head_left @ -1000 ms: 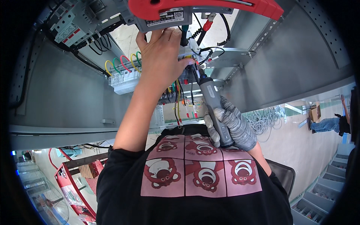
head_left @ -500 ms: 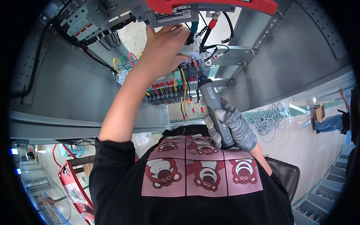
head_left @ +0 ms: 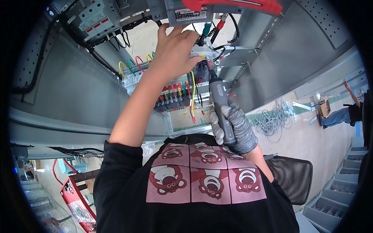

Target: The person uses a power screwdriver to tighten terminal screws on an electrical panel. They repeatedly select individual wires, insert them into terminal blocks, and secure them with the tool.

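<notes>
My right hand (head_left: 239, 126), in a grey knit glove, is wrapped round a dark grey electric screwdriver (head_left: 222, 110). The tool points up, its tip among the wires at a dark terminal part (head_left: 201, 72). My bare left hand (head_left: 175, 50) reaches up into the metal cabinet with fingers spread. Its thumb rests near the top of the terminal part, and its upper fingers lie just under a grey switch unit (head_left: 190, 15) with a red handle. Yellow wire (head_left: 192, 93) hangs below the terminal part. Whatever lies behind my left palm is hidden.
A row of small terminals (head_left: 175, 99) with coloured wires sits below my left wrist. Cabinet walls (head_left: 287, 54) stand on both sides. Coiled grey cable (head_left: 272, 122) lies on the floor at right, near another person (head_left: 342, 114). At lower left is a red cart (head_left: 77, 202).
The view has shifted slightly. My left thumb has lifted a little at the terminal part, and the screwdriver stands more upright, with my right hand still round it.
</notes>
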The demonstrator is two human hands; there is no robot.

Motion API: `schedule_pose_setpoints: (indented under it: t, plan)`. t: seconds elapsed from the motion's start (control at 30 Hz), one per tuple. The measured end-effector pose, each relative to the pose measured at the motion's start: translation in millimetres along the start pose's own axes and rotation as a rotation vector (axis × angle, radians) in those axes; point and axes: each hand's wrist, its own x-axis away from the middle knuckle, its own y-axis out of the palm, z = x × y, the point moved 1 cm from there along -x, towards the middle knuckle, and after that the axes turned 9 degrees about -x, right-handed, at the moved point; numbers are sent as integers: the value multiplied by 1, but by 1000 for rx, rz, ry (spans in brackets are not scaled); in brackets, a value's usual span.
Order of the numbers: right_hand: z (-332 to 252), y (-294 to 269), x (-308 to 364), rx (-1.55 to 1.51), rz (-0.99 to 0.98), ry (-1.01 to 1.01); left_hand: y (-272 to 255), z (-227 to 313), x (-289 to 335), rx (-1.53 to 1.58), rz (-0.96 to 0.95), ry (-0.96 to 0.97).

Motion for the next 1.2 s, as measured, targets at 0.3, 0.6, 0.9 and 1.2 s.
schedule_pose_setpoints:
  t: [0.3, 0.6, 0.9, 1.2]
  plan:
    - [1, 1, -5, 183, 76, -30, -24, 23, 13, 4, 116, -205]
    - [0, -12, -6, -1, 7, 66, -6, 19, -1, -41, -18, 41]
    - [-12, -5, -6, 37, -2, 65, 4, 5, -27, 25, -244, 170]
    - [-13, -3, -2, -34, -10, 103, 14, 0, -19, 118, -161, 234]
